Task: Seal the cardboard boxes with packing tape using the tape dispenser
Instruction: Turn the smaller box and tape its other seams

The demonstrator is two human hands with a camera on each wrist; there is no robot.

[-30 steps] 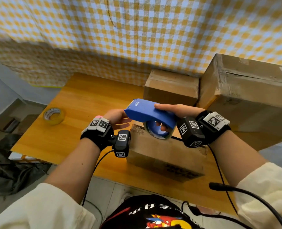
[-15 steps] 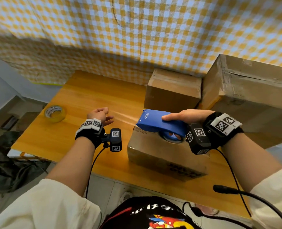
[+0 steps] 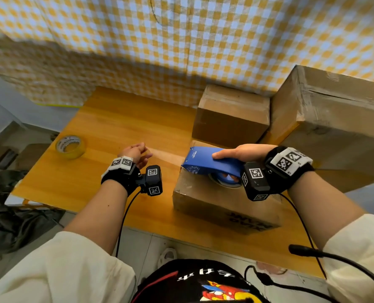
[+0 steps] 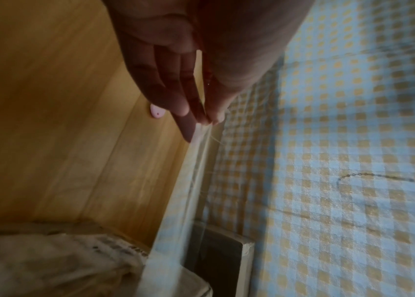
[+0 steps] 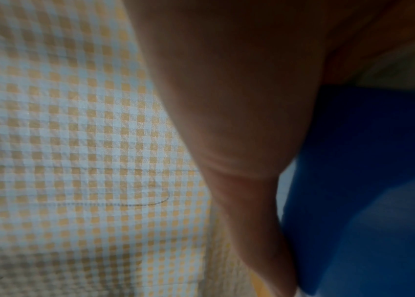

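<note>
My right hand [image 3: 243,153] grips the blue tape dispenser [image 3: 205,164], which rests on top of the small cardboard box [image 3: 221,204] at the table's front edge. A clear strip of tape [image 3: 166,154] runs from the dispenser's nose leftward to my left hand [image 3: 135,153], which pinches its free end above the table. In the left wrist view the fingertips [image 4: 206,118] pinch the tape strip [image 4: 191,180], which stretches down toward the box [image 4: 48,261]. The right wrist view shows my thumb [image 5: 239,140] lying against the blue dispenser [image 5: 366,180].
A spare yellow tape roll [image 3: 70,146] lies at the left of the wooden table [image 3: 116,127]. Two more cardboard boxes stand at the back: a medium one [image 3: 232,117] and a large one [image 3: 335,119]. A checked cloth hangs behind.
The dispenser came down from mid-air onto the small box. My left hand drew away to the left, pulling out a strip of tape from the dispenser.
</note>
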